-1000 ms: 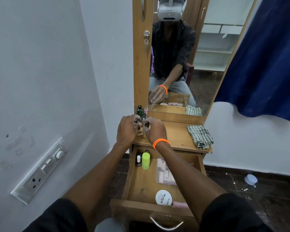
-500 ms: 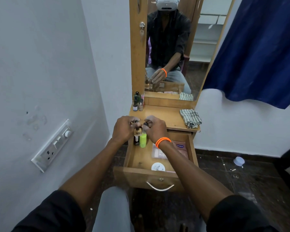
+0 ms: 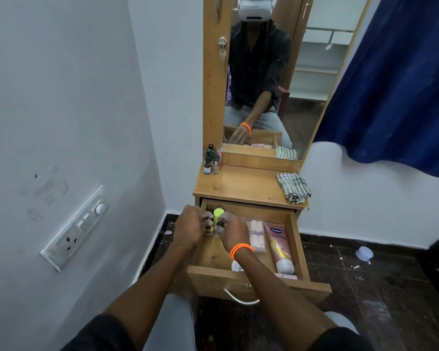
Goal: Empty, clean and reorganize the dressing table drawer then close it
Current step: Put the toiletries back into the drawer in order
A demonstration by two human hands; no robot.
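Both arms reach out over the open drawer (image 3: pixel 298 252), and the two hands meet at its far left corner. The left hand (image 3: pixel 189 228) has its back up and its fingers curled in. It pinches a small bottle with a dark cap (image 3: pixel 207 225). The right hand (image 3: pixel 232 230) is just beside it, also knuckles up with fingers curled, and it pinches another small bottle (image 3: pixel 219 225) by its dark cap. An orange band (image 3: pixel 241 250) goes round the right wrist. Both little bottles stand upright, caps up, but the hands hide most of them. I cannot tell if they touch the drawer floor.

A green bottle (image 3: pixel 218 215) stands upright between the two hands, at the far edge of the drawer. To the right lies a clear packet of small white things (image 3: pixel 256 235), its long side running from far to near. Just right of that lies a pink tube (image 3: pixel 279 247), flat, with its white cap pointing near. A white round lid (image 3: pixel 236 266) peeks out under the right wrist at the near edge of the drawer.

On the table top (image 3: pixel 243 184), a few small bottles (image 3: pixel 211 162) stand in the far left corner. A striped cloth (image 3: pixel 293 187) lies bunched at the right side. The mirror (image 3: pixel 276 79) stands behind them.
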